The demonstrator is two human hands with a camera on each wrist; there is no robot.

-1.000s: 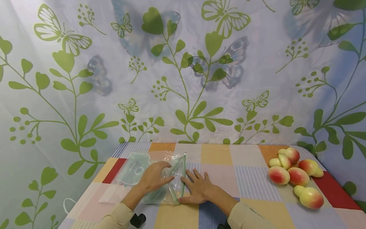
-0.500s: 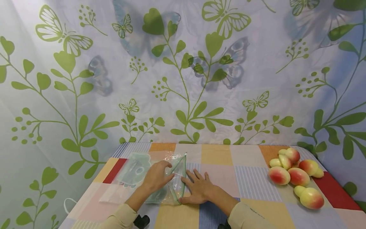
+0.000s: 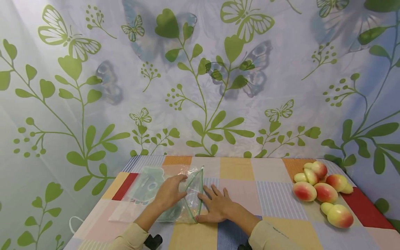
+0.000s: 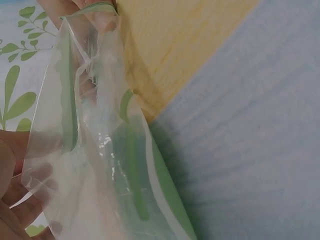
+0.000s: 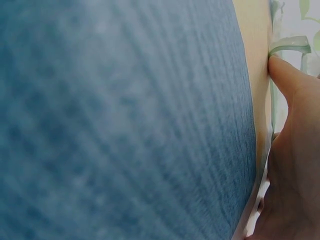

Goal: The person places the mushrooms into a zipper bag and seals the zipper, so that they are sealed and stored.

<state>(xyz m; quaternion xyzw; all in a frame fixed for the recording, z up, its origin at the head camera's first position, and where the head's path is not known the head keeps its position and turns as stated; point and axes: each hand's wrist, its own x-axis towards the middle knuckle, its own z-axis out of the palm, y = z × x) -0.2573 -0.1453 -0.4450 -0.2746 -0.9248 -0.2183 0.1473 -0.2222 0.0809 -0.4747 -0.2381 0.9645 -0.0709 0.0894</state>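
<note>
Pinching the clear plastic bag in our left hand, we press our flat, open right hand beside its green-edged mouth, far from the peaches across the counter.

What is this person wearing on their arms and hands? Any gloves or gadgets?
No gloves: the left hand and right hand are bare, with no rings showing. Both arms wear long, pale cream sleeves reaching the wrists. A small black device sits under the left wrist, and a dark bit of another peeks out beneath the right.
</note>
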